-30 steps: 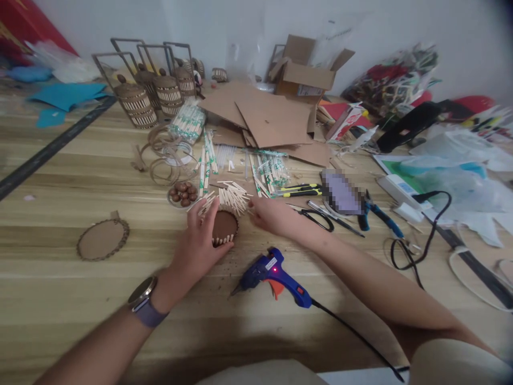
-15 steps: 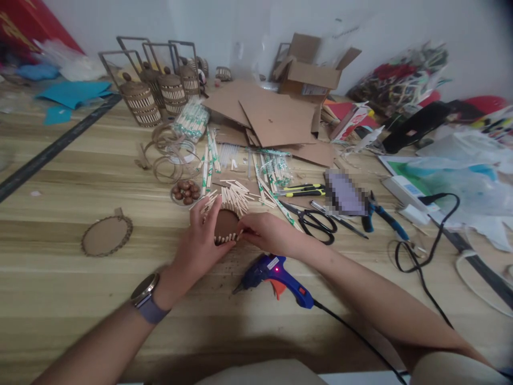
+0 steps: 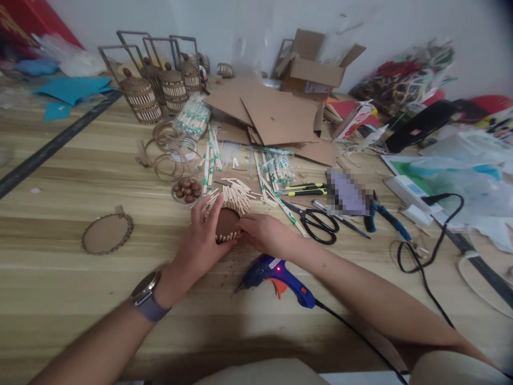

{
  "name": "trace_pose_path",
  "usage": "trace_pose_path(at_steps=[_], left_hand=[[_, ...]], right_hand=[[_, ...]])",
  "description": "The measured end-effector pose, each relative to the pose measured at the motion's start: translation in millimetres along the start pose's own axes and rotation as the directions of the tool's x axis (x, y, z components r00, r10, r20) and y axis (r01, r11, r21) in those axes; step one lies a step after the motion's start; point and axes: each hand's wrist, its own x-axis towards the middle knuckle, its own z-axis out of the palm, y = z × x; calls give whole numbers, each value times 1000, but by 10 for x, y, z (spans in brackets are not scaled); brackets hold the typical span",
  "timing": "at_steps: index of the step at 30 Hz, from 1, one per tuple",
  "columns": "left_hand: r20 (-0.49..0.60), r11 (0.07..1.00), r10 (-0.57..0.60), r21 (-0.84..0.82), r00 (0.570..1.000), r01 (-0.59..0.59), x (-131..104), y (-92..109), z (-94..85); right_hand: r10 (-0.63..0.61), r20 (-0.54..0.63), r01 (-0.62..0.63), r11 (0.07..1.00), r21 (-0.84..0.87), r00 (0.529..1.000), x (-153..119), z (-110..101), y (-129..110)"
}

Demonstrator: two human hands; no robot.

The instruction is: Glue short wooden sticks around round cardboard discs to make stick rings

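My left hand (image 3: 192, 238) curls around a round brown disc (image 3: 226, 222), thumb at the near side and fingers at the far left. Short pale wooden sticks stand along the disc's near rim. At the right edge of the disc, my right hand (image 3: 265, 233) has its fingertips pressed together; what they pinch is hidden. Just beyond the disc lies a pile of short wooden sticks (image 3: 237, 195). A blue hot glue gun (image 3: 288, 278) with a lit red light rests near my right forearm, its nozzle pointing left.
Black scissors (image 3: 318, 224), a yellow-black cutter (image 3: 306, 189) and pliers (image 3: 387, 216) lie to the right. A bowl of brown balls (image 3: 187, 191) stands beyond my left hand. A cardboard oval (image 3: 107, 233) lies left. Lidded stick baskets (image 3: 140, 99) and cardboard sheets (image 3: 280, 115) are behind.
My right fingers have shifted very slightly at the disc's right edge. The view has tilted a little; both hands otherwise keep their places.
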Motion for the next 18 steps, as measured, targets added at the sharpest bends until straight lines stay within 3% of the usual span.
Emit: trace_pose_path(at_steps=[11,16,18], left_hand=[[35,1000,12,-20,999,-11,-5,-67,5],[57,999,26,-36,998,-24,8,-54,-42],[51,999,14,-36,999,-12,11,-28,-52]], right_hand=[[-82,-96,76,995,-65,992,-46,-1,-6],[102,-258,-105,994,1,961,-470,-263,-116],[243,-176,-246,969,4,954,-728,-320,-168]])
